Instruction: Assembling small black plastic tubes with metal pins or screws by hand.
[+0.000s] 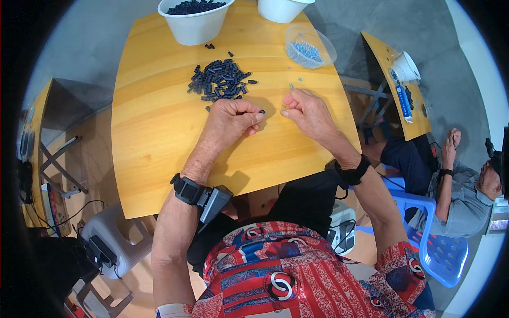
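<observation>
Now our left hand [233,119] pinches a small black piece [262,112]; our right hand [308,112] curls nearby, though whether it grips anything we cannot tell. Beyond sit a heap of black pieces [222,79], a clear tub [327,46] and a white bucket [196,30].

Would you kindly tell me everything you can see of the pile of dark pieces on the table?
The pile of dark pieces lies loose on the yellow wooden table, just beyond the left hand; whether they touch is unclear. Its pieces look like short, slightly shiny plastic cylinders, black to navy, heaped at mixed angles, with a few strays around the edge.
</observation>
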`<act>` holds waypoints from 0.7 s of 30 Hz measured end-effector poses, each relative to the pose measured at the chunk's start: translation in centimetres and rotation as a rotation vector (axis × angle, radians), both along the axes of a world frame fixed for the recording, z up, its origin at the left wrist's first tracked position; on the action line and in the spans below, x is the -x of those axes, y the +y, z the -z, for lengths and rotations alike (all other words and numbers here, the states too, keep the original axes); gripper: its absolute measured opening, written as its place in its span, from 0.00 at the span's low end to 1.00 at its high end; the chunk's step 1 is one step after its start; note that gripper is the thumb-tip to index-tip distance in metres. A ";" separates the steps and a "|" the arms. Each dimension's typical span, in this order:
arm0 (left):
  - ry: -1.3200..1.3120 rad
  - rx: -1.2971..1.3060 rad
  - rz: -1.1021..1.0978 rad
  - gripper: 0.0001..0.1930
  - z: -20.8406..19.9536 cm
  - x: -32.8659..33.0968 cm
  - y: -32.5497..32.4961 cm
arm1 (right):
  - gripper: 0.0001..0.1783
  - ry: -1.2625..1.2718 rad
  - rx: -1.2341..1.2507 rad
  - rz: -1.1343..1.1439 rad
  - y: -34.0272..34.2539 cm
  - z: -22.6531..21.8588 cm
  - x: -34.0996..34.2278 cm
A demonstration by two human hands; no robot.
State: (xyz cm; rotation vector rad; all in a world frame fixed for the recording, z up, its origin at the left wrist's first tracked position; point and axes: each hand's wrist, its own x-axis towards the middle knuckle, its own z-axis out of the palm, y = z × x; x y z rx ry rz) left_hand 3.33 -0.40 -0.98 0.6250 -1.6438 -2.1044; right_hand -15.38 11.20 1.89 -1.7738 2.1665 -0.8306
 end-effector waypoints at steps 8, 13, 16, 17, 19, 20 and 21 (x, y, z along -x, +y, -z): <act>0.034 -0.040 0.009 0.06 0.1 0.0 0.1 | 0.06 0.106 0.061 -0.015 -0.5 0.7 0.2; 0.011 0.009 0.028 0.07 0.8 -0.1 -0.1 | 0.04 -0.656 -0.194 0.060 -0.1 -1.5 -1.9; -0.018 0.027 0.027 0.07 0.5 -0.1 0.0 | 0.05 -0.729 -0.130 0.012 -0.5 -2.3 -3.6; -0.023 0.026 0.030 0.07 0.4 -0.1 0.0 | 0.05 -0.730 -0.128 0.020 -0.6 -2.2 -3.7; -0.020 0.049 0.042 0.07 -0.1 0.0 0.1 | 0.04 -0.693 -0.120 0.008 -0.7 -1.9 -3.7; -0.017 0.071 0.044 0.07 -0.1 0.1 0.2 | 0.04 -0.696 -0.121 0.012 -0.7 -1.6 -3.6; -0.019 0.069 0.047 0.07 0.0 0.2 0.3 | 0.04 -0.699 -0.111 0.021 -0.6 -1.3 -3.5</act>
